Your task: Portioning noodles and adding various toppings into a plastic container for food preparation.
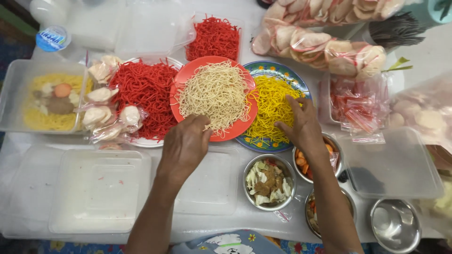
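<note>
The left hand [184,146] rests at the near edge of the pale noodles [214,94], fingers curled together into the strands; whether it has pinched any up cannot be told. Those noodles are heaped on an orange plate [188,73] at the middle of the table. The right hand [303,124] lies on the yellow noodles [270,106] just to the right, fingers spread and loosely bent, gripping nothing that can be seen. The yellow noodles sit on a blue patterned plate [278,70], partly tucked under the orange plate's right rim.

To the left, touching the orange plate, a white plate carries red noodles [146,91]; small bags of pale crackers [106,110] lie along its left side. Far of centre, a clear tub holds more red noodles [214,37].

Near side, right of centre — 4 steel bowls: 1 with cabbage and brown filling [268,182], 1 with carrot pieces [301,164] under the right wrist, 1 mostly hidden by the forearm, and 1 empty [394,225] at the far right.

A filled clear box [44,96] at the left edge holds yellow noodles with toppings. Empty clear boxes [96,190] lie near the left forearm, and another [395,164] sits to the right. Large bags of crackers [329,49] lie at the far right — beside them, packets of red sauce [360,106].
</note>
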